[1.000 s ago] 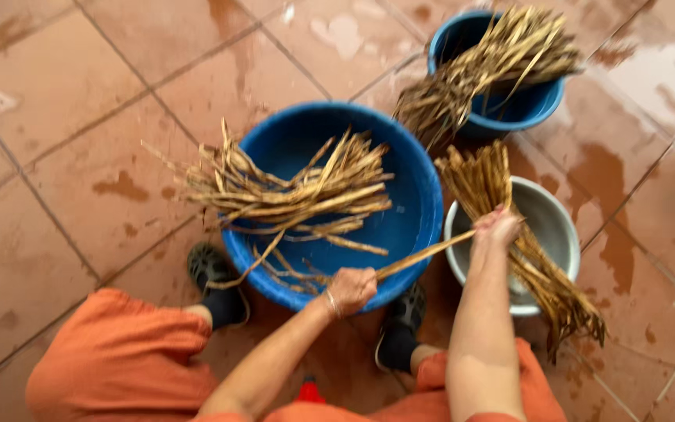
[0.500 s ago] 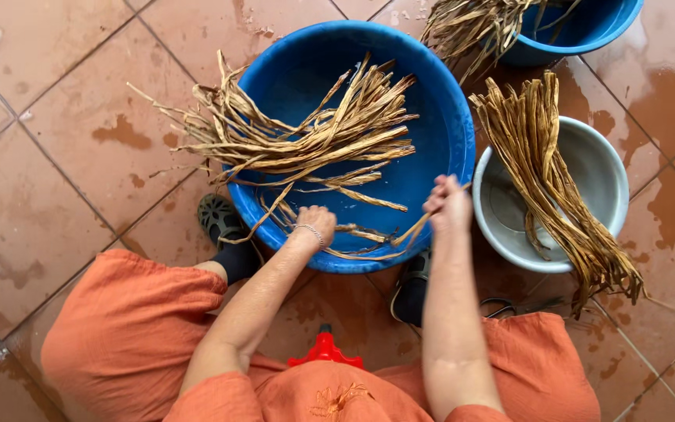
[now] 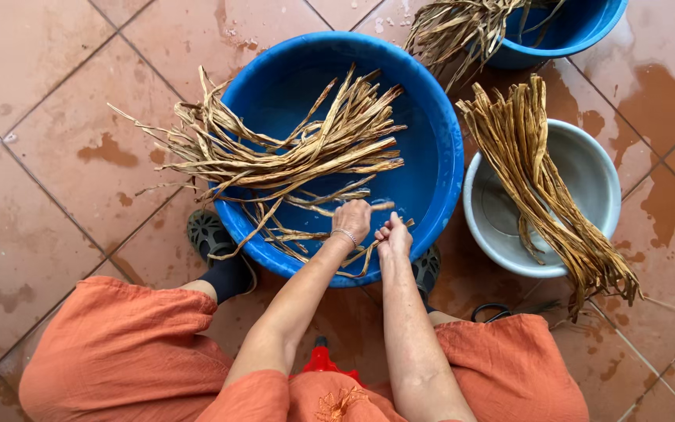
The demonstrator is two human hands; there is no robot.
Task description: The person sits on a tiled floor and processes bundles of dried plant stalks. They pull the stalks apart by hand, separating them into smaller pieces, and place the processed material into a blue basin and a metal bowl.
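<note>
1. Orange trousers cover both knees at the bottom of the view, with a small red thing on the floor between them; what it is cannot be told.
2. Two dark shoes stand on the wet tile floor, touching the near rim of the big basin.
3. The left hand is inside the big blue basin, near its front wall, fingers closed around a flat tan strip whose end sticks out to the right. A thin bracelet sits on that wrist.
4. The right hand is just beside the left, touching it, fingers curled down on loose strips at the basin's near edge; whether it grips one cannot be told.
5. A bundle of dried strips lies across the basin, its left ends hanging out over the rim onto the floor. A few loose strips lie below it, close to the hands.
6. To the right, touching the blue basin, a grey metal bowl holds a second bundle laid slantwise, its lower end trailing over the rim to the tiles.
7. Farthest off, top right, a smaller blue tub holds a third bundle that spills over its left side.
</note>
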